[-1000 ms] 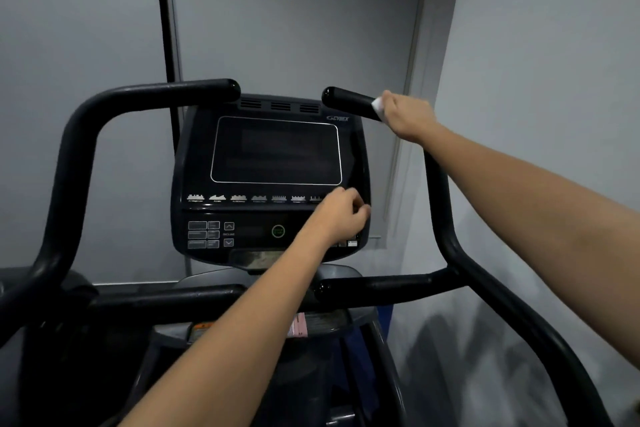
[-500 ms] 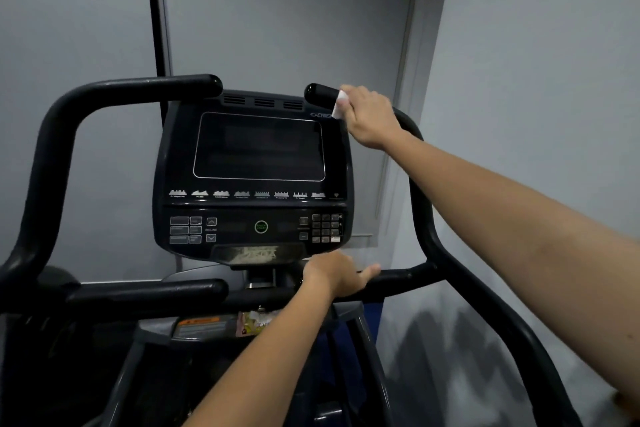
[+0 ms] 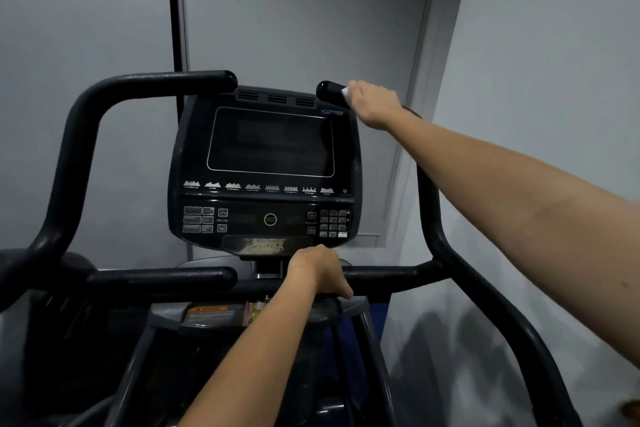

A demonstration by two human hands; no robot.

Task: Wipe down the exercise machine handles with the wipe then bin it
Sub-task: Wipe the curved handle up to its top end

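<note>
So the right hand (image 3: 375,104) is wrapped around the upper right handle (image 3: 329,90) with the white wipe (image 3: 345,92) squashed between palm and bar, only a corner of it peeking out on the console side. A second ago that hand was further back along the bar, now it's slid almost to the rounded tip, so I'd say this handle's top stretch is nearly done. The left hand (image 3: 320,272) was up by the console (image 3: 266,166) buttons a second ago; it's since dropped and now grips the lower crossbar (image 3: 381,276), fingers curled over it, thumb underneath, probably just for balance. The upper left handle (image 3: 156,83) and the lower left bar (image 3: 162,279) look untouched from here, so I reckon there's plenty left to wipe. No bin anywhere in view, so tossing the wipe is a way off yet.
</note>
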